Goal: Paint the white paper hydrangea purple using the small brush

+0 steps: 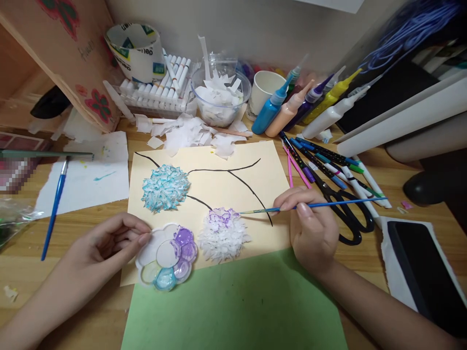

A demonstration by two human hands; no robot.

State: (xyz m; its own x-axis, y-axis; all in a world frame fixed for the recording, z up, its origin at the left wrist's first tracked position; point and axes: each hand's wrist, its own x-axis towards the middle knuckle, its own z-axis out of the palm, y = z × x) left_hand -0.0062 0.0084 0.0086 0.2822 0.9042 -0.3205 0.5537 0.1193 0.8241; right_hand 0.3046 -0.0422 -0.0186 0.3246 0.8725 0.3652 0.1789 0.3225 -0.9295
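Observation:
My right hand (310, 226) pinches a thin blue paintbrush (328, 203), its tip touching the upper edge of a white paper flower (224, 238) that carries purple paint along its top. Thumb and fingers of my left hand (122, 240) grip the rim of a flower-shaped paint palette (146, 253), with purple, blue and pale yellow paint in its wells. Under both lies a cream sheet (233, 189) with black branch lines. A second paper flower (166, 188), tipped in blue, sits at the sheet's upper left.
A green sheet (233, 306) lies nearest me. Behind are white paper scraps (189, 133), a plastic bowl (219, 112), a paper cup (264, 92) and paint bottles (270, 112). Black scissors (350, 218) and several pens lie right; another paintbrush (54, 214) rests left.

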